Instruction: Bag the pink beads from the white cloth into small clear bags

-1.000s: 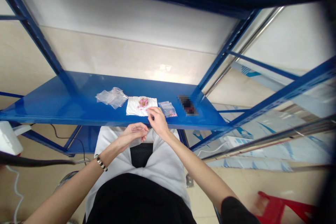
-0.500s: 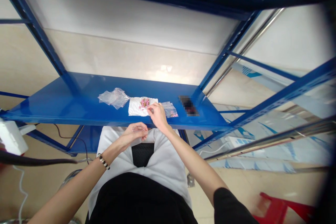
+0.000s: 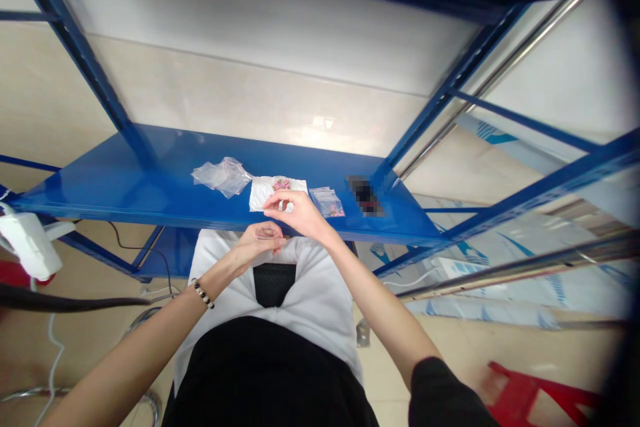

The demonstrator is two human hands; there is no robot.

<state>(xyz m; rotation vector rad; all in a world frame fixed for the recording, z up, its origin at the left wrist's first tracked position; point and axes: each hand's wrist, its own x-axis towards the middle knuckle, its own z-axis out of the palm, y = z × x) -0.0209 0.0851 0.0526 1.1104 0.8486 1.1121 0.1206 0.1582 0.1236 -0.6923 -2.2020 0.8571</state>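
Note:
My left hand (image 3: pixel 251 245) is closed on a small clear plastic bag (image 3: pixel 269 232) in front of the shelf edge, above my lap. My right hand (image 3: pixel 303 213) is over the near edge of a white sheet (image 3: pixel 257 195), thumb and fingertips brought together in a pinch. Whatever sits between them is too small to make out. Pink and gold beads (image 3: pixel 281 184) form a little heap on the sheet, partly behind my right hand. Several flat clear bags (image 3: pixel 223 175) lie loosely to its left. On its right are stacked clear bags (image 3: pixel 327 201) with pinkish beads inside.
All this lies on a blue metal shelf (image 3: pixel 150 183) with upright posts at both ends. A pixelated dark object (image 3: pixel 366 196) rests at the right. A white device (image 3: pixel 27 240) is at the far left. Below on the right stands a red stool (image 3: pixel 520 397).
My right hand has drawn back from the bead heap toward me and to the left, nearer the bag in my left hand. The view has shifted slightly.

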